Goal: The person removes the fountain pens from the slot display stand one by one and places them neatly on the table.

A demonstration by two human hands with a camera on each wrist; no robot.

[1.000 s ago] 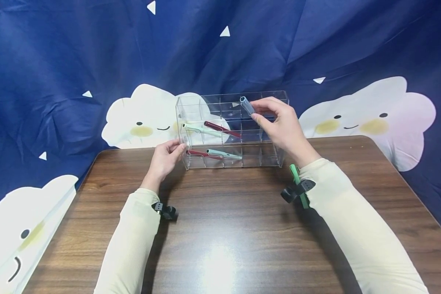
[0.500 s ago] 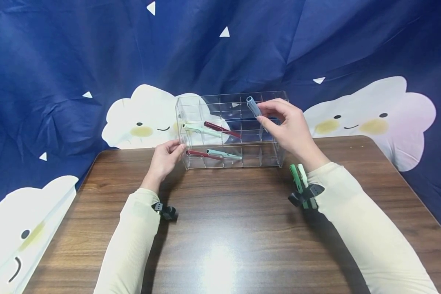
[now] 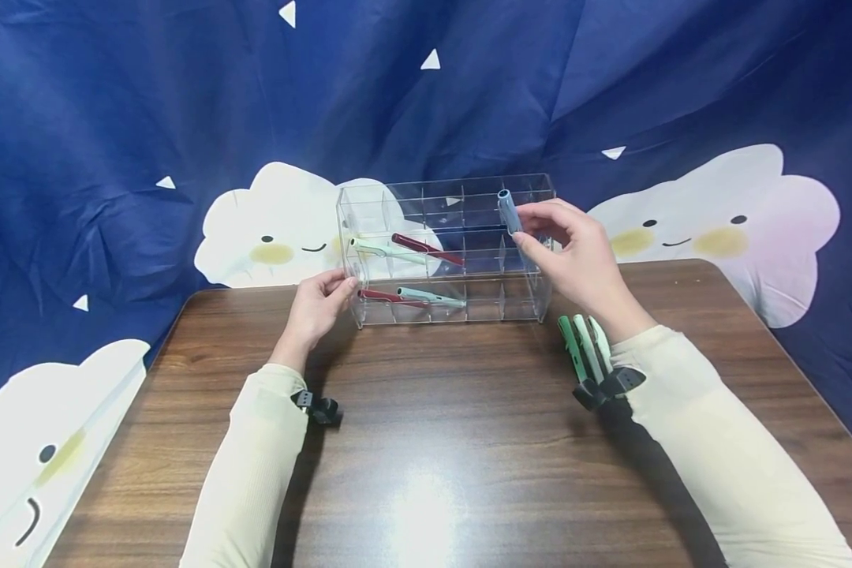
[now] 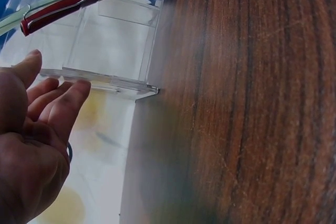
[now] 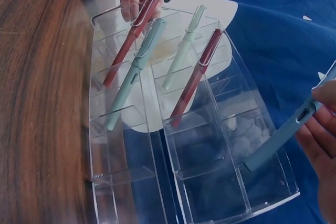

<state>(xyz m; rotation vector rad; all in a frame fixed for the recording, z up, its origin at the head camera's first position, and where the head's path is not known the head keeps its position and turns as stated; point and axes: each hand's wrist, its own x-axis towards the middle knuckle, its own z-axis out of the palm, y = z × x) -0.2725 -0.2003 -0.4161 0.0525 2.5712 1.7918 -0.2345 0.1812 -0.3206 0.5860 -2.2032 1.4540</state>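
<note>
A clear acrylic organizer (image 3: 486, 301) with divided compartments stands at the back of the table. My left hand (image 3: 315, 314) pinches its left side wall, thumb on one face and fingers on the other in the left wrist view. My right hand (image 3: 581, 248) pinches a blue-grey pen (image 3: 508, 211) at the organizer's right part. The pen's lower end reaches a right-hand compartment in the right wrist view. A dark red pen (image 3: 426, 248) and a pale green pen (image 3: 390, 251) lean in upper compartments. Below them lean a red pen (image 3: 379, 297) and a pale teal pen (image 3: 431, 297).
On the wooden table (image 3: 426, 410), a green pen (image 3: 571, 345) and two paler green pens (image 3: 588, 347) lie side by side under my right wrist, partly hidden. A blue curtain (image 3: 468, 95) with white clouds hangs directly behind the organizer.
My right hand has moved right along the organizer with the blue-grey pen, uncovering more of the pens on the table. My left hand has stayed on the organizer's left wall.
</note>
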